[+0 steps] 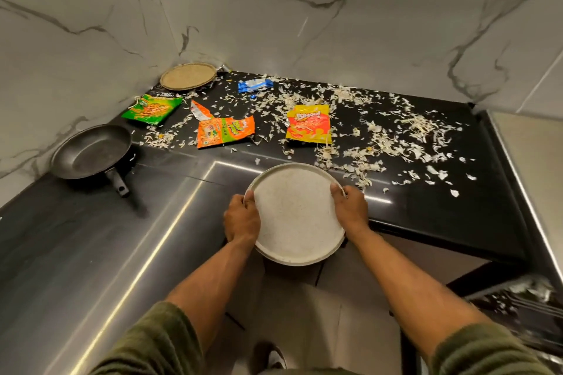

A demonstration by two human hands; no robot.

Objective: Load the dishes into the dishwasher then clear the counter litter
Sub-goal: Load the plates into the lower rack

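Gripping round plate (297, 216) by opposite rims: left hand (242, 219) and right hand (350, 210), fingers curled over edge. Plate held at front edge of black counter (426, 213). Behind: frying pan (91, 152), snack wrappers (225, 131), scattered peel litter (380, 134), second plate (188, 76) in corner.

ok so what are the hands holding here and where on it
Both hands, left hand and right hand, hold the round plate by its opposite side rims.
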